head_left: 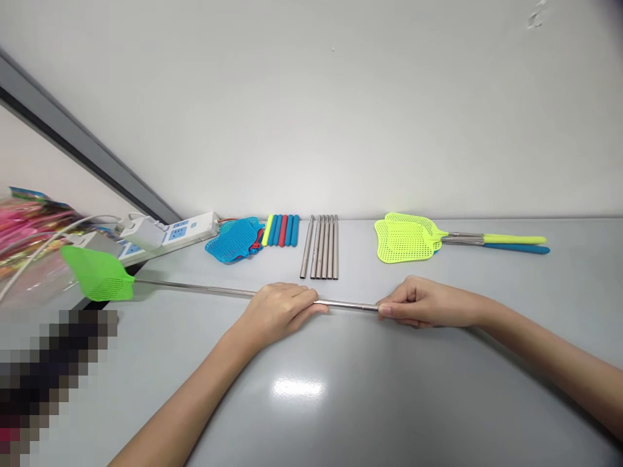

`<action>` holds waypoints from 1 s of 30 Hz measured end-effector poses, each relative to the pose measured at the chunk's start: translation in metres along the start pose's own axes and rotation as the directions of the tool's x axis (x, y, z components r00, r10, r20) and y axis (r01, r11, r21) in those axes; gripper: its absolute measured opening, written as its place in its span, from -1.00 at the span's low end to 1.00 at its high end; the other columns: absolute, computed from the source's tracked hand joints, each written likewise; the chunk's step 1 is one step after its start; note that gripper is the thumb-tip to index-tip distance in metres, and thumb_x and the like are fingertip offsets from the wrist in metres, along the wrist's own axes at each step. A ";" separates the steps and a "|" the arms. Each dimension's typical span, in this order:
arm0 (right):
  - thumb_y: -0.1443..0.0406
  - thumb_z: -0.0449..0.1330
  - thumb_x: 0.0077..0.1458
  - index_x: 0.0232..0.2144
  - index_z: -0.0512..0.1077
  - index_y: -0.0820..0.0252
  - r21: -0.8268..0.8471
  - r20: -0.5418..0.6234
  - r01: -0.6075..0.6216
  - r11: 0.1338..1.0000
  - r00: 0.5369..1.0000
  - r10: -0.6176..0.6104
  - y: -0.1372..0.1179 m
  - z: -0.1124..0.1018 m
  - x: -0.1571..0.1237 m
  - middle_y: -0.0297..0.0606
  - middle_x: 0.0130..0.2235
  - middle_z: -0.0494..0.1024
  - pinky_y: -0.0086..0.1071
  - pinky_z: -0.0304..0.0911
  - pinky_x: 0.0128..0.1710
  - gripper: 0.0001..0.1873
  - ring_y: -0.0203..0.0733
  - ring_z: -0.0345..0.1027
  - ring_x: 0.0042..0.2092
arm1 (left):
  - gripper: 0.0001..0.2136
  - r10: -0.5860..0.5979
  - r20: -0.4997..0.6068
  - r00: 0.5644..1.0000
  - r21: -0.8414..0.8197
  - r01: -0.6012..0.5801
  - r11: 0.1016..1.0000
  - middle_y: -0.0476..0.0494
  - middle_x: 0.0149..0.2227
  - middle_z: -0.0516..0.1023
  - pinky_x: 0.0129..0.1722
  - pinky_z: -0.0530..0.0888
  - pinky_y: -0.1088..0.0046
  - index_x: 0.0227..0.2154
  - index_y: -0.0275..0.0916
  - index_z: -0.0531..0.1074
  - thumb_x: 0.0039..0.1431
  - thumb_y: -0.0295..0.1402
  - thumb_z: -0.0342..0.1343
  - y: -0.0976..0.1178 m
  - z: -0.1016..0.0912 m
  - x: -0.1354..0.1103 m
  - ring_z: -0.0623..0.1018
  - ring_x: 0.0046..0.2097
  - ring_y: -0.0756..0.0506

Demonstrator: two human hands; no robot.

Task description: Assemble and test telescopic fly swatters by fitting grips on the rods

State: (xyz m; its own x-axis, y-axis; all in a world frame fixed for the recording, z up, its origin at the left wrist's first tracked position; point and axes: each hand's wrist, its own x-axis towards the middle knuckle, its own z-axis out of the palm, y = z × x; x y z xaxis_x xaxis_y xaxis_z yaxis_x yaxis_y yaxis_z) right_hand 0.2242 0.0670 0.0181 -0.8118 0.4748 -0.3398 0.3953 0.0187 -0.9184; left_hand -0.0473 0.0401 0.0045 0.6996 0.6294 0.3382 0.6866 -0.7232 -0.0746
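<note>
Left hand [280, 312] wrapping, right hand [421, 303] pinching, they're apparently stretching that metal rod [348, 305] mid-frame, probably needing steady tension next.

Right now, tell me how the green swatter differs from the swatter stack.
The green swatter is held by the left hand and right hand; the swatter stack lies on the table.
The green swatter's rod shows long, the stack's rods short.
No grip shows on the green swatter; the stack shows yellow and blue grips.
Both have metal rods and perforated heads.
</note>
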 end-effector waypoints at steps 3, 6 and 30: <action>0.07 0.01 0.07 -0.67 0.06 0.19 0.006 0.006 0.013 1.000 1.000 -0.013 0.002 0.000 0.000 -0.48 -0.62 0.01 -0.47 -0.19 -0.63 -0.57 -0.43 -0.15 -0.59 | -0.70 0.005 -0.007 1.000 0.006 -0.005 1.000 0.09 -0.66 0.25 -0.56 0.14 0.54 -0.60 -0.24 0.18 0.21 -0.23 -0.11 -0.001 0.000 0.000 0.28 -0.59 0.07; 0.07 0.01 0.07 -0.67 0.07 0.20 0.016 0.011 0.021 1.000 1.000 -0.021 0.003 0.000 -0.001 -0.48 -0.62 0.01 -0.48 -0.19 -0.63 -0.58 -0.43 -0.15 -0.59 | -0.69 0.013 -0.013 1.000 0.010 -0.013 1.000 0.09 -0.67 0.25 -0.56 0.14 0.54 -0.61 -0.24 0.18 0.21 -0.23 -0.12 -0.003 0.000 -0.001 0.28 -0.59 0.07; 0.03 0.00 0.06 -0.65 0.03 0.19 0.052 0.039 -0.005 0.999 0.999 0.003 0.001 0.000 -0.001 -0.49 -0.60 0.00 -0.49 -0.21 -0.65 -0.55 -0.44 -0.18 -0.60 | -0.67 0.002 0.002 1.000 0.043 -0.002 0.999 0.08 -0.68 0.25 -0.57 0.13 0.53 -0.62 -0.24 0.18 0.20 -0.20 -0.13 -0.015 -0.003 -0.010 0.29 -0.60 0.07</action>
State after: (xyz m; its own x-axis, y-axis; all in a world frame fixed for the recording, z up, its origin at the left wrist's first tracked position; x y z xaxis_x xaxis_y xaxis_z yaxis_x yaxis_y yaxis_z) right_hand 0.2248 0.0663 0.0175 -0.8266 0.4405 -0.3502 0.3767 -0.0293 -0.9259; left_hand -0.0653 0.0434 0.0045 0.7013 0.6285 0.3365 0.6931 -0.7115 -0.1155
